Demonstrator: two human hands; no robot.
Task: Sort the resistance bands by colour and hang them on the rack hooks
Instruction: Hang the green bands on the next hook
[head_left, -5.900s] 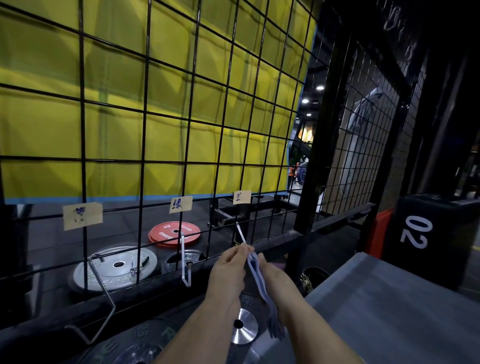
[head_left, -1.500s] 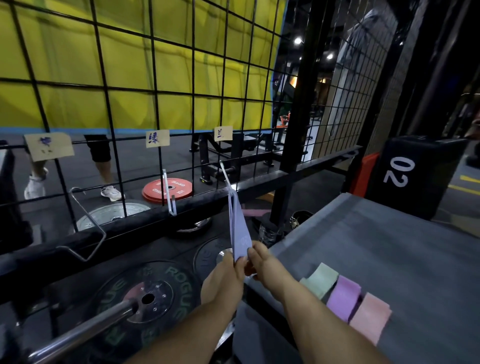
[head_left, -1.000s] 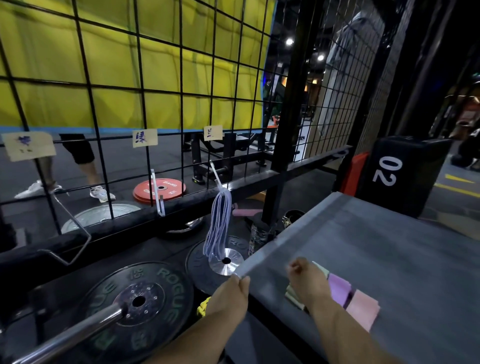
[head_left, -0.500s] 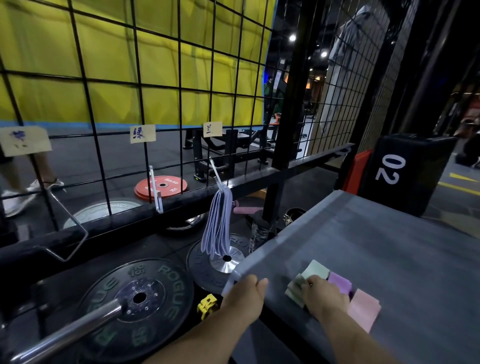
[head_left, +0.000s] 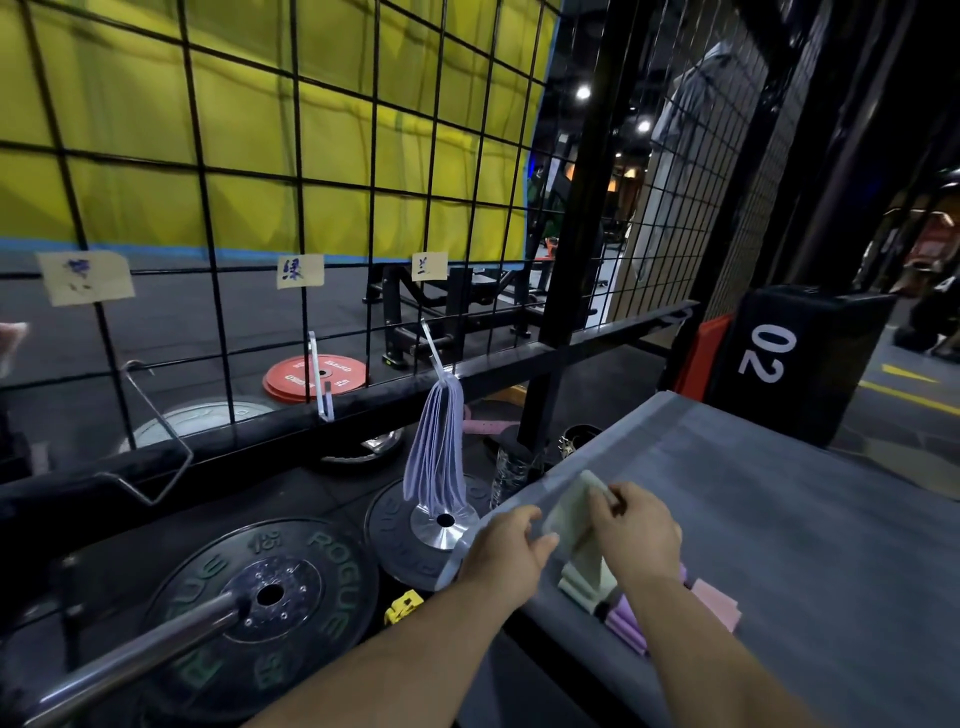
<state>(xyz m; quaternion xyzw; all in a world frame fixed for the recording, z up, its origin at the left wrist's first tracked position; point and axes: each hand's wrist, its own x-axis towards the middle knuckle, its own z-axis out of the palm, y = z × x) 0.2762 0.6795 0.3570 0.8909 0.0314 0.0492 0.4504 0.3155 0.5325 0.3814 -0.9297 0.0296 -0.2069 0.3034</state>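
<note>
the green band (head_left: 569, 512) is off the worktop (head_left: 805, 519) now. half a second ago my right hand (head_left: 631, 530) was pressing down on the pile. now it pinches the band's top end and lifts it, low in the frame and right of centre, with the tail trailing down to the worktop. the blue bands (head_left: 439, 447) i held a moment earlier hang on the right hook, so blue looks done and green comes next. my left hand (head_left: 506, 553) has come off the worktop's edge. its thumb is at the band's lower corner and its fingers are loosely curled, but i cannot tell whether it grips. the purple bands (head_left: 626, 621) and pink band (head_left: 719, 608) lie just beside my right wrist. the middle hook (head_left: 319, 384), under the green label (head_left: 300, 270), carries nothing.
</note>
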